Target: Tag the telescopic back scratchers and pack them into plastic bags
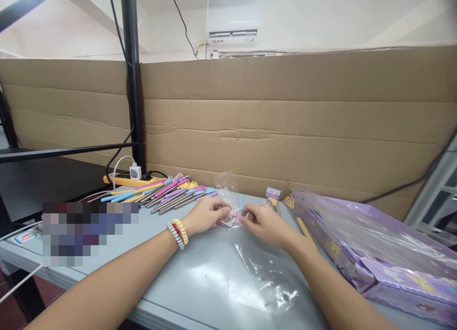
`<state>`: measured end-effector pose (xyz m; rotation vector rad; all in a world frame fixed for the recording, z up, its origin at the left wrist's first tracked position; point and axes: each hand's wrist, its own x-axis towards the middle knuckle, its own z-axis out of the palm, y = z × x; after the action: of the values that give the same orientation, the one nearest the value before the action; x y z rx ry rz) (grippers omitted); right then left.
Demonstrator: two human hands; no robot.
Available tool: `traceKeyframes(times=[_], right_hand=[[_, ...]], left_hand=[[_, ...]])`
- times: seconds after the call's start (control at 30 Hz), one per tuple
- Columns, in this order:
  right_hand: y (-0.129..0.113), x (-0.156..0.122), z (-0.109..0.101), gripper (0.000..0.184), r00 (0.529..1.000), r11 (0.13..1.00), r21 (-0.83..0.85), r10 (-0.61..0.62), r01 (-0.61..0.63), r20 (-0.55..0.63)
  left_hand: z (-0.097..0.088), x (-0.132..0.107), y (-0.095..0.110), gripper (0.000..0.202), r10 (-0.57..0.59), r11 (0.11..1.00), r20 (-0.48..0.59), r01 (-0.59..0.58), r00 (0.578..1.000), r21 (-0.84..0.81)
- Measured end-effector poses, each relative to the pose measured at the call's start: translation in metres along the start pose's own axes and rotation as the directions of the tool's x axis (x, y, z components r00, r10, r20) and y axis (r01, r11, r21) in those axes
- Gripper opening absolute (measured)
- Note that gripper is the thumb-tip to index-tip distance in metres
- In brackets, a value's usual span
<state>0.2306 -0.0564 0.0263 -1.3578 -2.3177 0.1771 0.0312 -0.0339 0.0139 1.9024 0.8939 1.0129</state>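
My left hand (206, 215) and my right hand (263, 222) meet over the grey table (150, 254), both pinching a small pink item in a clear plastic bag (232, 211). The bag's upper part sticks up behind my fingers. My left wrist wears coiled bracelets (178, 233). Just beyond my left hand lies a row of several colourful back scratchers with metal shafts (171, 193). Another clear plastic bag (267, 277) lies crumpled on the table under my right forearm.
A stack of purple packaging in clear plastic (374, 254) fills the table's right side. A yellow power strip with a white charger (132, 176) sits at the back left. A cardboard wall (285, 130) closes off the table's far edge. A black post (131, 77) stands at left.
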Motion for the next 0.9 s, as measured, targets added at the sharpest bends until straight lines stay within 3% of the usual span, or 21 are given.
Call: traceKeyframes(times=[0.1, 0.2, 0.43, 0.57, 0.77, 0.9], right_hand=[[0.0016, 0.0, 0.0012, 0.016, 0.999, 1.0, -0.019, 0.018, -0.018, 0.043], [0.0036, 0.0001, 0.0025, 0.017, 0.999, 0.999, -0.031, 0.02, -0.019, 0.049], [0.0008, -0.001, -0.0002, 0.019, 0.994, 0.997, 0.079, -0.004, -0.004, 0.106], [0.0003, -0.0006, -0.0003, 0.019, 0.995, 0.994, 0.108, 0.005, -0.016, 0.101], [0.0051, 0.001, 0.0022, 0.01, 0.997, 0.997, 0.061, 0.035, -0.04, 0.071], [0.0051, 0.002, 0.0022, 0.016, 0.996, 0.997, 0.038, 0.068, -0.07, 0.062]], left_hand=[[-0.0044, 0.003, 0.0005, 0.028, 0.043, 0.999, -0.168, -0.04, 0.985, 0.019], [-0.008, 0.0055, 0.0028, 0.026, 0.116, 0.993, -0.309, -0.112, 0.944, 0.03], [-0.0083, 0.0077, 0.0029, 0.024, 0.075, 0.992, -0.447, -0.113, 0.891, -0.059], [-0.0087, 0.0083, 0.0031, 0.022, 0.035, 0.987, -0.463, -0.103, 0.886, -0.123], [-0.005, 0.007, 0.0021, 0.027, -0.038, 0.985, -0.31, -0.018, 0.95, -0.174], [-0.0055, 0.007, 0.0027, 0.021, -0.046, 0.996, -0.383, 0.012, 0.922, -0.092]])
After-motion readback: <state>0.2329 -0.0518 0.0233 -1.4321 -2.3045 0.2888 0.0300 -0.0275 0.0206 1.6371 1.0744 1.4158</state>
